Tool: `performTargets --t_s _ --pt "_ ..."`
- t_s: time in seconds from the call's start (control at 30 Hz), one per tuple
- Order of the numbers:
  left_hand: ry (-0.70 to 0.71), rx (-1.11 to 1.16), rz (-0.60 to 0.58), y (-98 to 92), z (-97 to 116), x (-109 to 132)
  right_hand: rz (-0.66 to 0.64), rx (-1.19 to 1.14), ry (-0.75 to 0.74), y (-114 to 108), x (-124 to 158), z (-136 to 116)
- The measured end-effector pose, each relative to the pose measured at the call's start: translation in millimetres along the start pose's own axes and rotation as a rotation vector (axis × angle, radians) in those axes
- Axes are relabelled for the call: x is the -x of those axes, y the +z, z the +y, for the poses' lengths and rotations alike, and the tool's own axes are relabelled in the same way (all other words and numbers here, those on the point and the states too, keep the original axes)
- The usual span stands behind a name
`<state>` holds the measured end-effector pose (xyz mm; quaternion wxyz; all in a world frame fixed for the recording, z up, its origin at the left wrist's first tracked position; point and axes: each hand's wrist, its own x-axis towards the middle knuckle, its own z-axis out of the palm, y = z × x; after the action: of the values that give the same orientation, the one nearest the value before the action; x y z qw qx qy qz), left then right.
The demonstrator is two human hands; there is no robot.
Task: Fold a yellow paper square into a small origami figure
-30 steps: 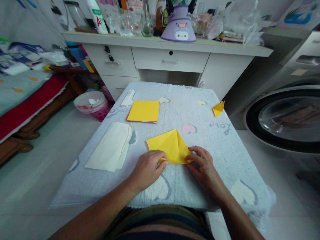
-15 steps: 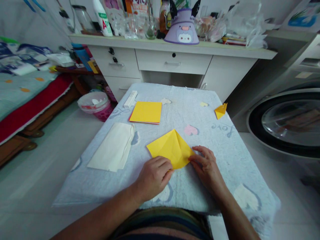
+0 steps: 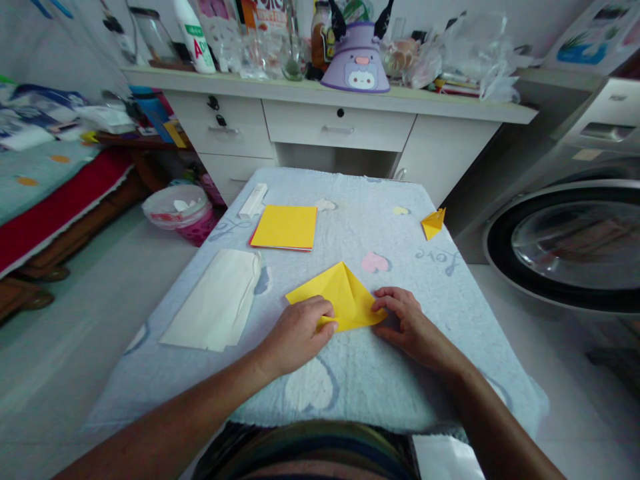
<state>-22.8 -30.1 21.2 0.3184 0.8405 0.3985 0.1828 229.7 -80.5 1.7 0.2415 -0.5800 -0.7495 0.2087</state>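
A patterned pale blue cloth (image 3: pixel 390 387) forms the work surface in front of a white drawer unit (image 3: pixel 300 123). The partly folded yellow sheet (image 3: pixel 350 297) lies on the cloth at the person's side, between the two hands. Its long axis runs roughly left to right; its peak points away, toward the drawer unit. The left hand (image 3: pixel 303 331) is clamped, thumb against fingers, on the near edge and overlaps the sheet's left half. The right hand (image 3: pixel 407 323) has its fingertips at the right corner; whether its thumb grips the paper cannot be determined. The left hand is nearer the sheet's middle. A square paper stack (image 3: pixel 285 228) lies beyond, to the left.
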Motion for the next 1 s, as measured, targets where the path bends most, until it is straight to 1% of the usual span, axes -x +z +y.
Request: performTargets --t_s 0.1,0.2,0.27,0.33,0.4,0.43,0.5,0.57,0.63,0.73,0.9,1.0 --pt "0.03 0.026 0.058 3.9 -3.7 2.1 0.062 -0.021 0.004 4.2 -0.8 4.7" --pt "0.142 -0.009 0.096 7.7 -6.7 1.9 0.135 -0.009 -0.001 5.4 -6.3 10.0" --pt "0.296 -0.124 0.126 7.8 -9.0 0.0 0.191 0.042 -0.044 2.6 -11.0 11.9" --pt "0.498 -0.298 0.146 5.2 -11.4 -2.6 0.249 0.117 -0.099 -1.2 -14.4 12.1" --pt "0.681 -0.462 0.149 1.6 -13.7 -4.8 0.275 0.182 -0.145 -3.2 -15.5 11.7" --pt "0.747 -0.521 0.145 0.1 -14.7 -5.6 0.268 0.201 -0.158 -3.1 -15.3 11.7" --pt "0.806 -0.589 0.122 -0.6 -16.5 -6.1 0.229 0.202 -0.163 -1.0 -14.3 12.1" --pt "0.779 -0.595 0.079 2.0 -18.2 -5.7 0.187 0.166 -0.148 2.0 -13.5 13.0" --pt "0.68 -0.548 0.036 6.3 -18.9 -5.2 0.162 0.115 -0.128 3.8 -13.5 13.4" --pt "0.5 -0.435 0.006 10.6 -16.0 -7.2 0.14 0.067 -0.106 2.8 -14.3 12.9" --pt "0.216 -0.228 -0.03 6.3 -4.8 -18.7 0.08 0.068 -0.093 0.0 -14.6 13.2" --pt "0.111 -0.123 -0.039 2.7 -2.9 -23.9 0.059 0.067 -0.094 0.6 -14.8 16.2"
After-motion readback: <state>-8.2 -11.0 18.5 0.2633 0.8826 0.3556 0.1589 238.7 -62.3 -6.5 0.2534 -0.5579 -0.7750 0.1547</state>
